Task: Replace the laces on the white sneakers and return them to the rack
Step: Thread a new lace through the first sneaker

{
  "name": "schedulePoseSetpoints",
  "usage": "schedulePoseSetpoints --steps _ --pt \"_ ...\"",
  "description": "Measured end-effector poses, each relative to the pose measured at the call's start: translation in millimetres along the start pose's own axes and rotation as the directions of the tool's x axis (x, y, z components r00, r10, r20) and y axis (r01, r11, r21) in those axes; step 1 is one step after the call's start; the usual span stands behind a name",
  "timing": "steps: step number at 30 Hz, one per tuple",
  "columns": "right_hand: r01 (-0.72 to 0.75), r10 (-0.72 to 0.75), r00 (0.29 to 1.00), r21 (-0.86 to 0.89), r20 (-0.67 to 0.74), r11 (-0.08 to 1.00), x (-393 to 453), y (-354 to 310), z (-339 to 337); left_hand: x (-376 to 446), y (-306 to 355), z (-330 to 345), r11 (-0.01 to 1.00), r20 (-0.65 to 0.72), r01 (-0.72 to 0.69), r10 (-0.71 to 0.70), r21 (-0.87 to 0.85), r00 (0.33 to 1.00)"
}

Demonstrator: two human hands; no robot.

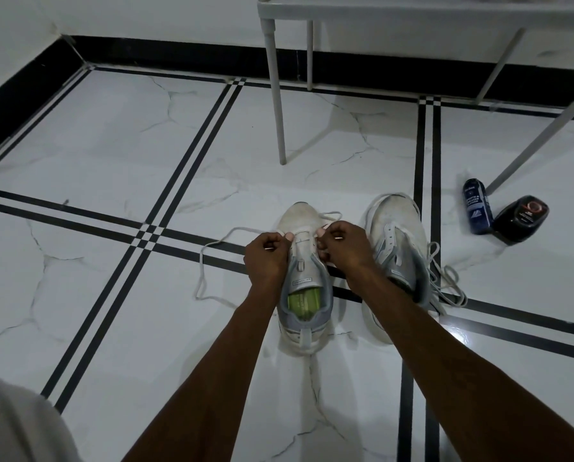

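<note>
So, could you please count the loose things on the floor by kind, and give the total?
White sneakers: 2, one between the hands, one to its right
Loose laces: 2, one threaded through the hands, one bunched beside the right sneaker
Shoe-care bottles: 2, blue, black
Total: 6

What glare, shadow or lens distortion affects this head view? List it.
Head view: dim, bluish light; a glare spot on the floor tiles beside the right forearm; wide-angle bending of the rack legs and tile lines; both hands and the sneaker stay fairly sharp.
</note>
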State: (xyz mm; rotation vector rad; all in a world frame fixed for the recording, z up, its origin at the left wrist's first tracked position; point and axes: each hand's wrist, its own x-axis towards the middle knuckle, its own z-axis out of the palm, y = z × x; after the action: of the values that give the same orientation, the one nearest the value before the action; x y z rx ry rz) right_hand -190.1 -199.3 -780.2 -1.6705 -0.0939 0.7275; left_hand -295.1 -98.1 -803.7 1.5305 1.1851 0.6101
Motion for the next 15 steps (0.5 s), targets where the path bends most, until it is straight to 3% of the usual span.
schedulePoseSetpoints --steps 7,15 --pt "-0.008 0.005 0.998 -0.046 -0.063 0.999 2.9 2.5 3.8 0.9 0.5 2.3 1.0 0.025 0.002 -0.003 0.018 1.0" --pt "-0.012 0.012 1.0 0.046 -0.005 0.999 5.8 3.3 2.6 2.9 3.8 3.1 0.999 0.059 0.053 -0.053 -0.007 0.997"
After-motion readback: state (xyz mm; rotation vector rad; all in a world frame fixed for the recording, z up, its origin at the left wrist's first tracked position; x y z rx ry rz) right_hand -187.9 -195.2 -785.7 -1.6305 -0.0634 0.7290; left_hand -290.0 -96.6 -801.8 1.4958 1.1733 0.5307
